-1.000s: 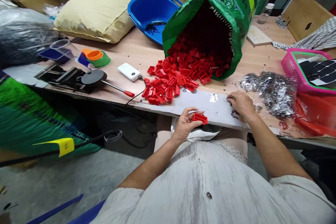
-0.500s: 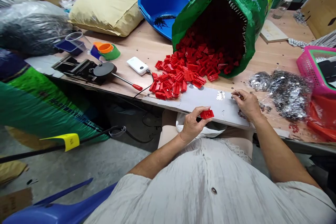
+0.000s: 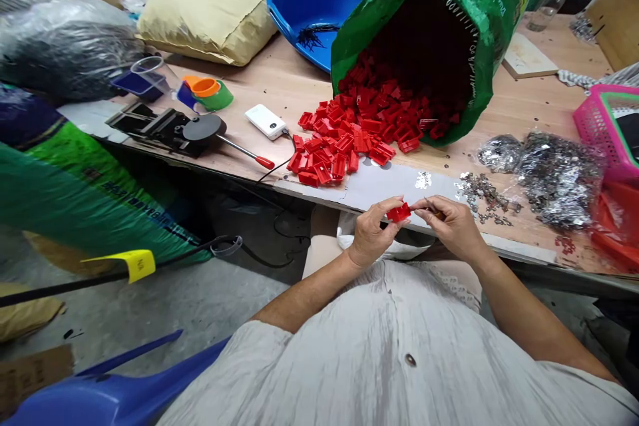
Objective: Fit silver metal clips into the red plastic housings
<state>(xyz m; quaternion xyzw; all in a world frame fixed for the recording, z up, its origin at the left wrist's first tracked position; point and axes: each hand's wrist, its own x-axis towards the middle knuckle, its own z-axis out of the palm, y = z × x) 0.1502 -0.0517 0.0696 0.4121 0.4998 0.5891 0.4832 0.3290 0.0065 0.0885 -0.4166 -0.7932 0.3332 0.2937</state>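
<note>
Near the table's front edge, my left hand (image 3: 372, 233) pinches a small red plastic housing (image 3: 399, 213) between thumb and fingers. My right hand (image 3: 453, 225) is closed around a slim tool with a brownish handle (image 3: 437, 212), mostly hidden by the fingers; its kind is unclear. Its thumb and fingertips meet the right end of the red housing. Beyond both hands, a grey board (image 3: 382, 185) carries a little heap of shiny flat metal pieces (image 3: 423, 180). More small metal parts (image 3: 486, 196) lie scattered to the right. A pile of similar red housings (image 3: 344, 143) spills from a green sack (image 3: 486, 103).
A lever press (image 3: 202, 128) with a red-tipped handle and a white power bank (image 3: 266, 121) stand on the left. Behind are a blue basin (image 3: 284, 10) and a stuffed cream sack (image 3: 210, 3). Bagged metal parts (image 3: 559, 180) and a pink basket (image 3: 592, 123) are on the right.
My right hand has moved left from the scattered metal parts to the red housing, and the brownish tool now shows in it. The left hand still holds the housing, now turned slightly.
</note>
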